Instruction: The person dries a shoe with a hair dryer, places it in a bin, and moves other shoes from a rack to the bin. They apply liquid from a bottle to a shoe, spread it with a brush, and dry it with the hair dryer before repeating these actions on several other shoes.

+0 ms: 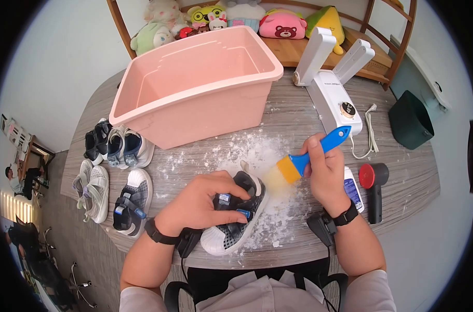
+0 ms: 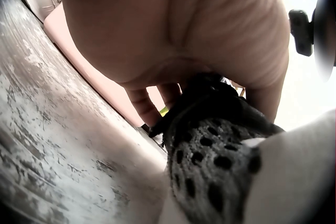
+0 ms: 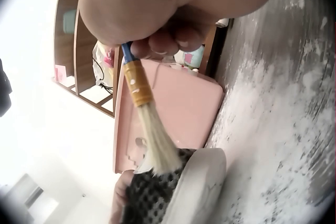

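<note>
My left hand (image 1: 195, 200) grips a small black perforated shoe with a white toe cap (image 1: 214, 242), its fingers over the opening and straps. In the left wrist view the shoe's dotted upper (image 2: 210, 161) lies below the palm. My right hand (image 1: 325, 177) holds a paintbrush (image 1: 334, 139) by its blue handle; the ferrule is yellow. In the right wrist view, the pale bristles (image 3: 160, 148) overlap the shoe's heel end, close to its thick white sole (image 3: 202, 182). White powder (image 1: 254, 148) is scattered on the wood-grain table around the shoe.
A large pink tub (image 1: 200, 117) stands at the back. Several small shoes (image 1: 131, 200) sit on the left. At right are a white two-armed appliance (image 1: 332, 96), a white-and-blue container (image 1: 352, 190), a black-and-red handheld device (image 1: 375, 192) and a dark green bin (image 1: 409, 122).
</note>
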{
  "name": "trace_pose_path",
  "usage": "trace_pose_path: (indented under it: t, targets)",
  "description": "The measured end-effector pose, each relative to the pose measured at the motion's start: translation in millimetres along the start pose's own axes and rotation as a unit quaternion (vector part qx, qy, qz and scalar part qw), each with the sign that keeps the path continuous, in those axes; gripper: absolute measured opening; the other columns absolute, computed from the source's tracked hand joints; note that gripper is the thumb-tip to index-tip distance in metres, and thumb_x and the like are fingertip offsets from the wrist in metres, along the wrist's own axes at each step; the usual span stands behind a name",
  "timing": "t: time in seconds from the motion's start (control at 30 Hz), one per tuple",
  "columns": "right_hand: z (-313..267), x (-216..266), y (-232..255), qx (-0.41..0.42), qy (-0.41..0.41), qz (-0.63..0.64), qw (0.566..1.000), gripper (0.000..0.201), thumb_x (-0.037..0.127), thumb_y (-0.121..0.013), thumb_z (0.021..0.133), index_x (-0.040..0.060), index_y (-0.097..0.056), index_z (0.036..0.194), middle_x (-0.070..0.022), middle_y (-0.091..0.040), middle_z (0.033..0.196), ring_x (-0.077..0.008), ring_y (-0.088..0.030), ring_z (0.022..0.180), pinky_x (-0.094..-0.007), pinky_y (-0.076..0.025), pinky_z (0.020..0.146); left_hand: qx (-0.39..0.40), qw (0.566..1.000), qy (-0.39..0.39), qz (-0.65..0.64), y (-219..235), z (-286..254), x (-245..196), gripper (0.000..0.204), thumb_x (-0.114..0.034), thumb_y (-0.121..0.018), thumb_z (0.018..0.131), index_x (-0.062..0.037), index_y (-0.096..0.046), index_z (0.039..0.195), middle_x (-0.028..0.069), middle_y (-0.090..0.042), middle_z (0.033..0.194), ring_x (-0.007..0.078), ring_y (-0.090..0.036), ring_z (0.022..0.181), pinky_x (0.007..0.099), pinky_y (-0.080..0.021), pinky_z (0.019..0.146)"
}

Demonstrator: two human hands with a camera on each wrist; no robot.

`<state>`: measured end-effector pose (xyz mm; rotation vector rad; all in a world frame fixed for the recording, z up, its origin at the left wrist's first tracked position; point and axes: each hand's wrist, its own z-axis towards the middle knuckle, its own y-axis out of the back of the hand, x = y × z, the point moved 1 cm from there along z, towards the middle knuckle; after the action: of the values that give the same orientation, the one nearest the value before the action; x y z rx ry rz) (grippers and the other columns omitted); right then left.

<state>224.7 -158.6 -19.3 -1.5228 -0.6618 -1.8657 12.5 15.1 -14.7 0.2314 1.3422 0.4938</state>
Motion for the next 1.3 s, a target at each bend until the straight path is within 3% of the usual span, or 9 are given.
trace_pose_path:
  t: [0.1, 0.2, 0.4, 0.57, 0.7, 0.77, 0.97, 1.1, 1.3]
  targets:
    - [1.4, 0.6, 3.0, -0.033, 0.006, -0.013, 0.999, 0.038, 0.035, -0.056, 0.111, 0.0067, -0.062, 0.085, 0.0036, -0.056, 0.067, -0.0027, -0.051, 0.056, -0.0205, -0.039, 0.052, -0.001, 1.0, -0.012, 0.002, -1.1, 0.9, 1.3, 0.034, -0.012, -0.092, 0.075, -0.0064, -0.08, 0.106, 0.0083, -0.07, 0.088, 0.0235, -0.063, 0.084, 0.0341, -0.051, 0.079]
    - [-1.9, 1.6, 3.0, 0.06, -0.037, -0.007, 0.997, 0.039, 0.035, -0.056, 0.11, 0.0064, -0.062, 0.085, 0.0036, -0.056, 0.067, -0.0027, -0.051, 0.057, -0.0204, -0.039, 0.052, 0.008, 1.0, -0.018, 0.004, -1.9, 1.0, -1.2, 0.032, -0.011, -0.091, 0.076, -0.0065, -0.08, 0.105, 0.0081, -0.07, 0.087, 0.0239, -0.063, 0.083, 0.0344, -0.051, 0.079]
    - [2.1, 2.0, 0.8, -0.05, 0.014, -0.03, 0.998, 0.04, 0.035, -0.056, 0.111, 0.0065, -0.062, 0.083, 0.0045, -0.056, 0.067, -0.0019, -0.05, 0.057, -0.0206, -0.038, 0.052, 0.02, 0.999, -0.031, -0.001, -2.5, 1.9, -2.7, 0.028, -0.007, -0.088, 0.077, -0.0065, -0.08, 0.104, 0.0078, -0.07, 0.085, 0.0248, -0.062, 0.084, 0.0357, -0.051, 0.08]
    - [2.2, -1.2, 6.7, 0.041, -0.026, 0.005, 0.999, 0.038, 0.032, -0.056, 0.11, 0.0071, -0.062, 0.082, 0.005, -0.055, 0.068, -0.0019, -0.049, 0.056, -0.021, -0.038, 0.051, 0.027, 0.999, -0.046, -0.003, -1.7, 0.5, -7.8, 0.027, -0.006, -0.087, 0.076, -0.0072, -0.081, 0.103, 0.0067, -0.07, 0.083, 0.0259, -0.061, 0.086, 0.0377, -0.051, 0.082]
    - [3.1, -0.5, 2.4, -0.012, -0.008, -0.02, 1.0, 0.039, 0.032, -0.056, 0.11, 0.0073, -0.061, 0.081, 0.0052, -0.055, 0.068, -0.0018, -0.048, 0.056, -0.0209, -0.036, 0.052, 0.065, 0.992, -0.096, 0.041, -1.8, -2.8, -28.5, 0.024, -0.003, -0.083, 0.077, -0.0094, -0.081, 0.099, 0.0037, -0.066, 0.082, 0.0273, -0.061, 0.089, 0.0389, -0.05, 0.086]
    - [3.5, 0.2, 3.6, -0.023, -0.017, -0.029, 0.999, 0.04, 0.032, -0.056, 0.11, 0.0073, -0.06, 0.079, 0.0053, -0.054, 0.069, -0.0022, -0.046, 0.057, -0.0219, -0.035, 0.053, 0.058, 0.969, -0.174, 0.166, -7.2, -4.1, -34.8, 0.024, -0.001, -0.078, 0.074, -0.0101, -0.08, 0.097, 0.0017, -0.063, 0.085, 0.0264, -0.061, 0.091, 0.0397, -0.049, 0.089]
    - [2.2, 2.3, 5.9, 0.038, -0.025, -0.044, 0.998, 0.04, 0.029, -0.057, 0.11, 0.0071, -0.059, 0.077, 0.005, -0.052, 0.069, -0.0032, -0.046, 0.063, -0.0239, -0.036, 0.058, 0.037, 0.959, -0.138, 0.245, -6.9, -5.7, -33.6, 0.026, 0.004, -0.073, 0.069, -0.0132, -0.078, 0.088, 0.0002, -0.065, 0.092, 0.0275, -0.061, 0.1, 0.0472, -0.048, 0.099]
    - [3.7, -4.5, 8.6, 0.006, 0.005, 0.007, 1.0, 0.04, 0.03, -0.057, 0.11, 0.0068, -0.06, 0.077, 0.0048, -0.053, 0.07, -0.0031, -0.047, 0.064, -0.0234, -0.036, 0.058, 0.011, 0.948, -0.119, 0.296, -6.3, -2.1, -37.4, 0.019, -0.001, -0.073, 0.071, -0.0128, -0.076, 0.085, 0.001, -0.067, 0.099, 0.0286, -0.061, 0.111, 0.0527, -0.045, 0.109]
    - [-0.5, -2.2, -3.2, 0.039, 0.02, -0.089, 0.995, 0.039, 0.031, -0.057, 0.11, 0.0068, -0.061, 0.079, 0.0049, -0.053, 0.069, -0.0037, -0.047, 0.061, -0.0237, -0.037, 0.056, 0.016, 0.949, -0.115, 0.293, -8.0, -3.9, -40.0, 0.018, -0.003, -0.074, 0.072, -0.0146, -0.079, 0.085, 0.002, -0.069, 0.111, 0.0287, -0.06, 0.121, 0.0553, -0.042, 0.112]
